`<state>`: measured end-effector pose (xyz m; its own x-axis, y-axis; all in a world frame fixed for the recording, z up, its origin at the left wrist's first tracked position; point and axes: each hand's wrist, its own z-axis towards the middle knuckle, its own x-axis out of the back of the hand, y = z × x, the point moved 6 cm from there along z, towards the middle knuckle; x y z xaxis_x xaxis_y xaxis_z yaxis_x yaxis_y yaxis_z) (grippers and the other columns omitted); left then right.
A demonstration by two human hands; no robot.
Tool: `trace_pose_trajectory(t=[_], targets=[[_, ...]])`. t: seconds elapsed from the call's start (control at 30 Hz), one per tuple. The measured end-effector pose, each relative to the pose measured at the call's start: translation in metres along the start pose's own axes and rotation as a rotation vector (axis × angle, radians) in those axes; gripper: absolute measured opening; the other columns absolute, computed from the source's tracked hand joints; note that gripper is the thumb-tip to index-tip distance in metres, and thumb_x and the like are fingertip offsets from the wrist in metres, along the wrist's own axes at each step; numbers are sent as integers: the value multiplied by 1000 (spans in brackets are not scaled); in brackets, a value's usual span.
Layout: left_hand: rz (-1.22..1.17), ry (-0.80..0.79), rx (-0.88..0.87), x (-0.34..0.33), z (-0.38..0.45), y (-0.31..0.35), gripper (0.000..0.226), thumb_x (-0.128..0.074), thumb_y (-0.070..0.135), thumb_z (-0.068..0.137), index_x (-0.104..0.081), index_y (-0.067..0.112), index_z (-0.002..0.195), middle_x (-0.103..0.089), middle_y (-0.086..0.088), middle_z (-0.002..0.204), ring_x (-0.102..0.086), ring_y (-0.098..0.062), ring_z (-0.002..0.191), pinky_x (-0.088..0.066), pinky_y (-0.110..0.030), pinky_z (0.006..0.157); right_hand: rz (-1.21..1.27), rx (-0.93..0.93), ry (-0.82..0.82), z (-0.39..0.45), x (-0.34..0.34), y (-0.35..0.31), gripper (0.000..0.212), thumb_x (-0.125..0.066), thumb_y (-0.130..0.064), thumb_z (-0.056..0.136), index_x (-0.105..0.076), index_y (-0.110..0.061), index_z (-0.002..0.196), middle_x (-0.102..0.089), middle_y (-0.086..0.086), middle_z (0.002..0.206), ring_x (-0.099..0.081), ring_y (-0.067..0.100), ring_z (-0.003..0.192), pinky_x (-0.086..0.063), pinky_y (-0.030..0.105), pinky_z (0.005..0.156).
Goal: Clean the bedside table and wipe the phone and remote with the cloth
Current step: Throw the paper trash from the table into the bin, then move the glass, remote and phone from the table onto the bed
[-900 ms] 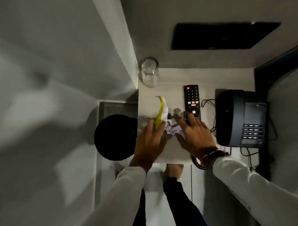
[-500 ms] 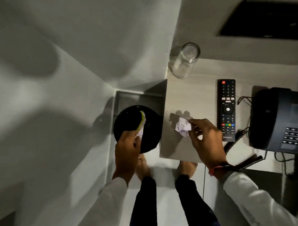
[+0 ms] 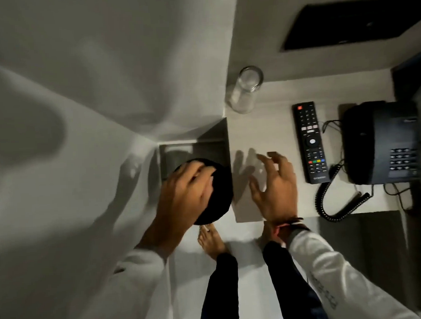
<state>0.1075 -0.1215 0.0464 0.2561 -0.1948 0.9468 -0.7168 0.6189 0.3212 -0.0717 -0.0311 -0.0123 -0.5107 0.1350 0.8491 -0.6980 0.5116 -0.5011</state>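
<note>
The pale bedside table (image 3: 263, 124) carries a black remote (image 3: 310, 141) lying lengthwise and a black desk phone (image 3: 383, 141) at its right end. My right hand (image 3: 275, 188) hovers over the table's front left corner with its fingers spread, and I see nothing in it. My left hand (image 3: 184, 193) is over the round black bin (image 3: 218, 202) beside the table, fingers apart and empty. No cloth is in view. The hands are motion-blurred.
A clear drinking glass (image 3: 246, 90) stands at the table's back left corner. The phone's coiled cord (image 3: 325, 198) hangs over the front edge. A wall closes the left side. My bare feet (image 3: 211, 240) are on the floor below.
My left hand carried the yellow and white scrap from the table to the bin and no longer shows it. The crumpled white paper in my right hand is gone, and that hand has spread.
</note>
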Motion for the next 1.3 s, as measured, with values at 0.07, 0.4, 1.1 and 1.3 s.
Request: trace_pose_trajectory(t=[0.07, 0.4, 1.1, 1.3], targets=[[77, -108, -228, 0, 51, 45, 27, -59, 12, 92, -69, 14, 117, -68, -9, 119, -65, -31, 108, -56, -45, 87, -133, -107, 60, 15, 30, 35, 66, -75, -23, 82, -55, -8, 142, -52, 23, 143, -53, 45, 125, -46, 52, 100], [926, -454, -623, -40, 227, 104, 38, -58, 19, 98, -56, 18, 136, -51, -16, 142, -42, -35, 136, -34, -50, 112, -175, -458, -128, 37, 37, 118, 71, -55, -50, 99, -32, -10, 152, -53, 22, 130, -56, 45, 119, -52, 54, 92], [-271, -123, -458, 24, 157, 354, 72, -83, 36, 81, -53, 24, 145, -66, -6, 129, -67, -25, 113, -53, -38, 103, 964, -710, 629, -140, 248, 202, 35, -73, -28, 90, -52, -27, 118, -65, -4, 106, -65, 16, 97, -57, 47, 88], [-774, -273, -552, -38, 80, 600, 65, -87, 33, 77, -60, 18, 134, -72, -1, 118, -73, -13, 105, -61, -36, 94, 916, -1026, 894, -246, 347, 344, 36, -76, -23, 90, -54, -11, 115, -64, -9, 88, -66, 0, 76, -62, 38, 81]])
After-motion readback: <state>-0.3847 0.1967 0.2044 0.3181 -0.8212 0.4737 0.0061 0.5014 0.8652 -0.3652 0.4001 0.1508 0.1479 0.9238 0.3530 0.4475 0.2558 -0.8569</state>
